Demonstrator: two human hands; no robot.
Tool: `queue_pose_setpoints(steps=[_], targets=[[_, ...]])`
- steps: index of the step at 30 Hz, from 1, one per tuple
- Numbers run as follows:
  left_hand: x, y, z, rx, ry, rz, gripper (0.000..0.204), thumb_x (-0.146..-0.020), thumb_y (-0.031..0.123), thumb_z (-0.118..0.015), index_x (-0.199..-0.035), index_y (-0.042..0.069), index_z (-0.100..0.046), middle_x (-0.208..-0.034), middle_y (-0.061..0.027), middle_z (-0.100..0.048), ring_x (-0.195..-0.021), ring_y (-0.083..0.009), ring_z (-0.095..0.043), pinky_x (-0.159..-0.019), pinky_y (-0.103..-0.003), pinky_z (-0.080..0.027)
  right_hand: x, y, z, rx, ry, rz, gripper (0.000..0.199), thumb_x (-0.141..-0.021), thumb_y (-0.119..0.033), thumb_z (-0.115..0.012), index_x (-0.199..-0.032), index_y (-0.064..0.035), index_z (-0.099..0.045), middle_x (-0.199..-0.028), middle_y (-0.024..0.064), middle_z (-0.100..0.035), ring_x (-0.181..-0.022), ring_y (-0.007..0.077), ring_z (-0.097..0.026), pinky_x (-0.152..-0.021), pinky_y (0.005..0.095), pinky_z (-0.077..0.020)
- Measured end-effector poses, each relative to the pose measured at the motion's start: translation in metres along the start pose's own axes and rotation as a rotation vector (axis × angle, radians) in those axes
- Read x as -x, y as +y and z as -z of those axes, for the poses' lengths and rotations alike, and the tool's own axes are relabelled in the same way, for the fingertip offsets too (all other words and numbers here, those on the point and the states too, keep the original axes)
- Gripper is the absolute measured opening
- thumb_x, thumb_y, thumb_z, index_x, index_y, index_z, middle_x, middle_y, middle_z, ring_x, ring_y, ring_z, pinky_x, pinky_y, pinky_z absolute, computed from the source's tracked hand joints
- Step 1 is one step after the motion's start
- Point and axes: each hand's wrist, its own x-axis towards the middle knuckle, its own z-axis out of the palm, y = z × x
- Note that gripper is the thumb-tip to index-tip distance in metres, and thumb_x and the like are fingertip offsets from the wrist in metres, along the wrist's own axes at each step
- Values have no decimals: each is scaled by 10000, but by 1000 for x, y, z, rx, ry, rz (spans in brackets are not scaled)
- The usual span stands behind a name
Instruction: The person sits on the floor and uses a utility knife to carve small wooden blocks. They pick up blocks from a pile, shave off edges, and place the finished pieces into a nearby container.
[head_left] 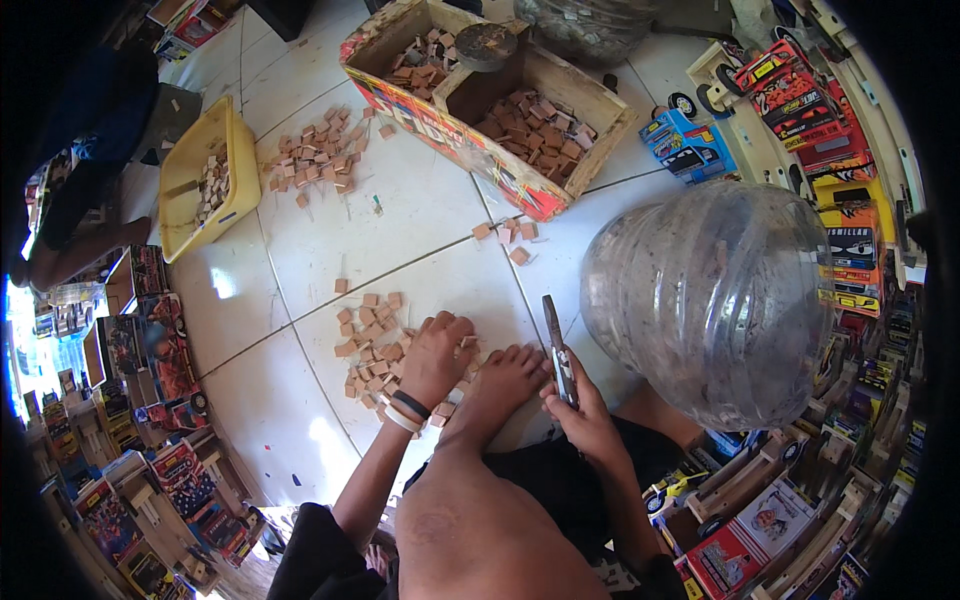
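My right hand (585, 415) is closed around pliers (556, 340), their dark, narrow jaws pointing up and away from me. My left hand (437, 355) has its fingers curled at the right side of a pile of small brown square blocks (372, 325) on the floor. Its fingertips are partly hidden, and I cannot make out what they hold. Thin wire-like pins stick out of some blocks. Between my hands, my bare foot (510, 375) rests on the tiles. A few more blocks (519, 256) lie farther off.
Beyond stands a divided wooden box (455, 150) of blocks, a dark round piece (486, 46) on its rim. A yellow basin (247, 170) is at far left, near another loose pile (318, 155). A large clear plastic bottle (700, 300) lies right. Toy trucks (690, 145) line both sides.
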Motion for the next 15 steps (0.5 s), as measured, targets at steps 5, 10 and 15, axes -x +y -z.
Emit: queue_pose_setpoints(steps=[5, 10, 15], targets=[[0, -15, 18, 305, -9, 214, 262, -890, 0, -749, -1148, 14, -790, -1043, -153, -801, -896, -286, -778, -802, -363, -608, 4, 6, -1, -6, 1, -36, 781, -972, 56, -570, -1688, -57, -279, -1318, 98, -570, -1056, 161, -646, -915, 315, -548], [-1, -17, 27, 518, 60, 297, 218, -993, 91, -765, -1186, -10, -776, -1032, -97, -814, -915, -157, -760, -838, -303, -604, 4, 7, -7, 78, -10, 51, 836, -984, 54, -567, -1719, -71, -189, -1409, 127, -554, -1165, 192, -631, -982, 346, -536], [-4, 1, 20, 1046, 162, 314, 226, -1020, 81, -750, -1194, -58, -715, -1067, -104, -788, -1007, -170, -757, -909, -292, -610, 10, -8, -19, 36, -97, 114, 866, -993, 44, -569, -1734, -91, -141, -1597, 150, -446, -1213, 215, -609, -1052, 372, -502]])
